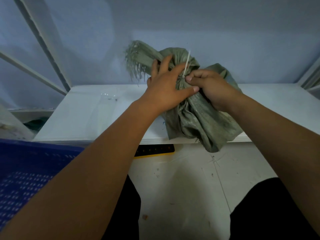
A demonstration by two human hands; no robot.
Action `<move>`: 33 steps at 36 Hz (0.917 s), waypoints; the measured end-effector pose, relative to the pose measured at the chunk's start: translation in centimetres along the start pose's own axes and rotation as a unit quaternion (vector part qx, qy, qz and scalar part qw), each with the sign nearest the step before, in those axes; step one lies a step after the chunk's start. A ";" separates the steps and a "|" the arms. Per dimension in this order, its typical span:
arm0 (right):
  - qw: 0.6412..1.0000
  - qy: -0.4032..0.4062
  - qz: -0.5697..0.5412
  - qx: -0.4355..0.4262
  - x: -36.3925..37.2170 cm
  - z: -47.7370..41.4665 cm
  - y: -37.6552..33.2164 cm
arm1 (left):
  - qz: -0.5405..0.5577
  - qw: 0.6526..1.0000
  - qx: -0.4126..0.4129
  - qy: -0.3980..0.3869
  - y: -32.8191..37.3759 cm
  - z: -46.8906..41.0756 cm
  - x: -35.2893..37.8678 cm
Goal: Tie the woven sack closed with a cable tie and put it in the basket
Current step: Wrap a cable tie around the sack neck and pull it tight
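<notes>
A grey-green woven sack (199,120) lies on the white table (90,116), its lower corner hanging over the front edge. Its gathered neck stands up between my hands, and the frayed mouth (136,58) fans out to the upper left. A white cable tie (186,64) is looped round the neck, its free tail sticking up. My left hand (166,87) wraps round the neck from the left, the fingers spread over the fabric. My right hand (209,87) pinches the cable tie at its head, right against the left fingers.
A blue perforated plastic basket (26,174) stands at the lower left, below the table's front edge. A black and yellow object (155,150) lies under the table. A white metal frame (43,40) rises at the left. My dark-clothed knees show at the bottom.
</notes>
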State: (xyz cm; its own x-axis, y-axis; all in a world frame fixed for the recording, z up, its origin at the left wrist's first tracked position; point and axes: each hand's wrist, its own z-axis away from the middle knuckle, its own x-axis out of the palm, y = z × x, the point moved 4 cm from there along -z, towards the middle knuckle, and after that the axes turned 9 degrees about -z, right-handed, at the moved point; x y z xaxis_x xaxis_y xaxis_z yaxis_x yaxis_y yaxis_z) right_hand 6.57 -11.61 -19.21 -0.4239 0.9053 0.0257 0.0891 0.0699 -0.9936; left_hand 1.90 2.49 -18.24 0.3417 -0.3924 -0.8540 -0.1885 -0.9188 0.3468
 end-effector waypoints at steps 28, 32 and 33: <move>0.989 0.119 0.092 -0.005 -0.5 0.0 0.4 | 0.150 0.978 -0.148 0.001 0.3 -1.9 2.4; 0.978 0.129 0.162 -0.007 -1.3 -0.2 1.5 | 0.105 0.983 -0.147 -0.023 0.8 -2.4 3.4; 0.975 0.132 0.176 -0.005 -1.6 -0.2 1.8 | 0.097 0.984 -0.148 -0.029 1.0 -2.5 3.7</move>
State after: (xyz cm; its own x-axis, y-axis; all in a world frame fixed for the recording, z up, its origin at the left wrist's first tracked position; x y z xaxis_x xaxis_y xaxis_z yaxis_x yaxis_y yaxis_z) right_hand 7.59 -12.86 -20.97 -0.1193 0.9499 -0.2890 0.1971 -0.2626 -0.9446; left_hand 5.31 0.03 -20.13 0.2702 -0.5672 -0.7780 0.0345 -0.8018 0.5965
